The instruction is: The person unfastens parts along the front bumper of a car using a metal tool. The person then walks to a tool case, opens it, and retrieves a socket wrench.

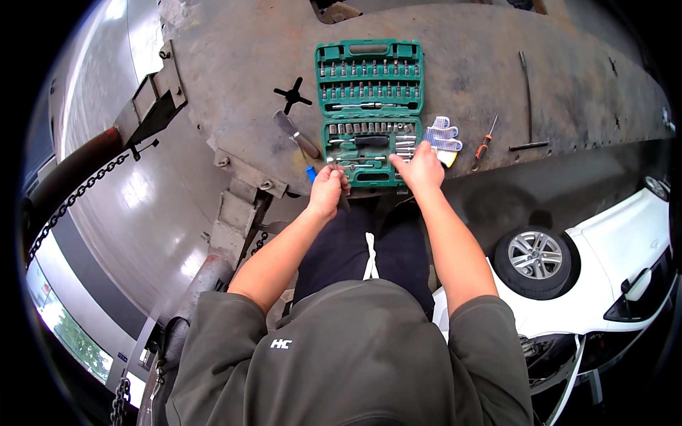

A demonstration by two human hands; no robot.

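Note:
A green plastic tool case (369, 113) lies spread on the metal table, with rows of bits in its lid and sockets, a black-handled driver (371, 141) and bars in its base. My left hand (329, 192) is at the base's near left corner, fingers pinched together; what they hold is hidden. A blue handle (311, 173) sticks out beside that hand, and I cannot tell whether it is gripped. Over the base's right side hovers my right hand (422, 170), thumb and fingers apart, near several slim silver pieces (405, 146).
Right of the case lie a white-and-blue work glove (442, 135), an orange screwdriver (484, 147) and a T-handled bar (528, 106). A scraper (295, 133) rests on the left, near a cross-shaped cutout (292, 95). A white car (604, 270) stands beyond the table's right edge.

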